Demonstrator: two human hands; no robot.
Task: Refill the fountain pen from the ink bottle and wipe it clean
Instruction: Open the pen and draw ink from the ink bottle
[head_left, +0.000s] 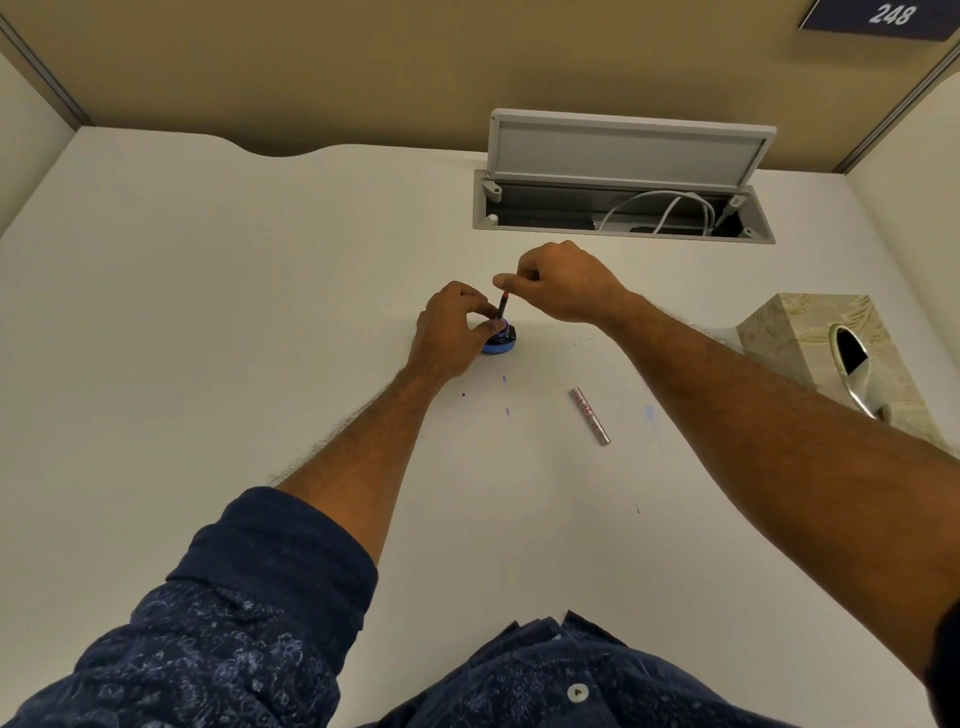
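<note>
Ink bottle (500, 340) sits on the white surface (208, 312), and everything else can be placed from it. Left hand (451, 330) wraps around the bottle from its left side, fingers curled onto its top and holding it steady. Pen (502, 306) stands nearly upright with its lower end in the mouth of the bottle; right hand (558, 283), just above and to the right of the bottle, pinches the pen's upper end between thumb and fingertips, the other fingers folded in. Small blue ink spots (505, 397) dot the surface on the near side of the bottle, with a paler smear further to the right. Silvery pen cap (590, 415) lies flat on the surface, near and to the right of the bottle, apart from both hands. Tissue box (810, 343) stands well to the right of the bottle. Beyond the bottle, an open cable hatch (623, 208) in the surface shows a white cable inside.
</note>
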